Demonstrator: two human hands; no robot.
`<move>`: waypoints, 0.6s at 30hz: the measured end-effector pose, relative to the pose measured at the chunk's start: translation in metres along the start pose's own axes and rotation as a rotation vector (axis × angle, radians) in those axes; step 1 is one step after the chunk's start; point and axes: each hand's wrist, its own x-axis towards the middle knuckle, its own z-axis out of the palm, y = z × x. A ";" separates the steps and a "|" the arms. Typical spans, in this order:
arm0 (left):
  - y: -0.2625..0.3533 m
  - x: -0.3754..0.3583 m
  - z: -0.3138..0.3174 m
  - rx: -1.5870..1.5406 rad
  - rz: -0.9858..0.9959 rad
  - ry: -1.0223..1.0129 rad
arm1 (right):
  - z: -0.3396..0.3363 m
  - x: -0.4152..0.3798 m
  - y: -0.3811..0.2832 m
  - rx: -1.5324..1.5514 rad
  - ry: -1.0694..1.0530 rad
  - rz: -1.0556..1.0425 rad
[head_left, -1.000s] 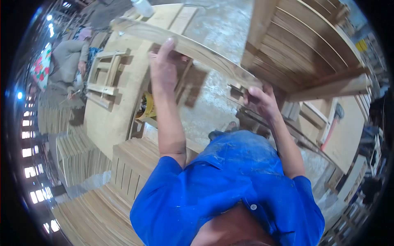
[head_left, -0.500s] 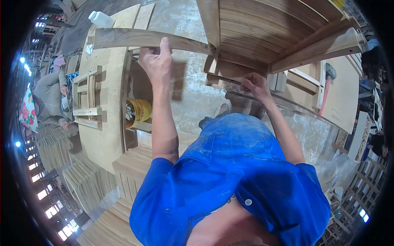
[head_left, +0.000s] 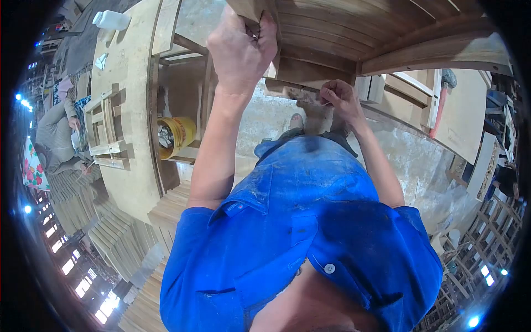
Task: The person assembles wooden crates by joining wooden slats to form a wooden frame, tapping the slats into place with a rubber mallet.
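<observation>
A slatted wooden furniture piece fills the top of the view, tilted, with its slats facing me. My left hand is closed round a wooden leg at its near left corner, thumb and fingers wrapped about the wood. Below the lower rail, my right hand is held with its fingers curled together. Whatever is between those fingertips, if anything, is too small to make out.
On the left bench are a white bottle and a small wooden frame. A yellow bucket stands beneath. A hammer rests on the right bench. At far left a person works near stacked slats.
My left hand has moved up and right. The leg it holds no longer stretches out to the left, and the furniture piece has turned and come closer. The right hand has shifted slightly.
</observation>
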 end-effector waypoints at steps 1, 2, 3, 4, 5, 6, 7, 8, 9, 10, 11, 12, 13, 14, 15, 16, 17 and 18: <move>0.001 -0.004 0.001 -0.100 -0.051 0.008 | -0.001 0.000 -0.003 0.011 0.008 -0.031; 0.001 -0.001 0.002 -0.098 -0.052 -0.001 | -0.001 -0.002 -0.006 0.021 0.020 -0.061; 0.000 0.006 0.000 -0.167 -0.040 -0.059 | -0.001 -0.007 -0.012 0.025 0.020 -0.051; 0.002 0.012 -0.001 -0.238 -0.023 -0.109 | 0.001 -0.011 -0.023 0.045 0.016 -0.038; 0.004 0.014 0.001 -0.242 -0.010 -0.098 | 0.001 -0.009 -0.034 0.060 0.015 -0.043; 0.006 0.014 0.005 -0.171 -0.021 -0.037 | 0.000 -0.005 -0.041 0.054 0.020 -0.066; 0.005 0.012 0.010 -0.105 -0.036 0.023 | -0.001 -0.005 -0.046 0.043 -0.001 -0.071; -0.002 0.011 0.012 -0.126 -0.006 0.081 | -0.005 -0.007 -0.049 0.027 -0.021 -0.073; -0.010 0.007 0.014 -0.141 0.002 0.092 | -0.012 -0.007 -0.050 0.016 -0.010 -0.086; -0.015 0.005 0.015 -0.095 0.055 0.092 | -0.020 -0.006 -0.049 -0.050 -0.005 -0.110; -0.016 0.008 0.013 -0.053 0.114 0.090 | -0.025 -0.006 -0.050 -0.113 0.007 -0.136; -0.016 0.005 0.010 -0.035 0.024 0.035 | -0.031 -0.011 -0.050 -0.117 0.043 -0.151; -0.010 0.006 0.005 -0.169 -0.052 -0.009 | -0.040 -0.020 -0.053 -0.180 0.098 -0.160; -0.005 0.005 0.003 -0.307 -0.159 -0.058 | -0.052 -0.031 -0.055 -0.247 0.161 -0.156; -0.010 0.004 0.002 -0.190 -0.146 -0.071 | -0.067 -0.042 -0.052 -0.185 0.151 -0.151; -0.008 0.002 0.001 -0.272 -0.246 -0.106 | -0.082 -0.055 -0.052 -0.226 0.197 -0.125; 0.009 0.001 -0.011 -0.080 -0.302 -0.120 | -0.097 -0.068 -0.051 -0.263 0.234 -0.103; 0.025 -0.001 -0.016 0.132 -0.306 0.059 | -0.115 -0.079 -0.047 -0.241 0.286 -0.052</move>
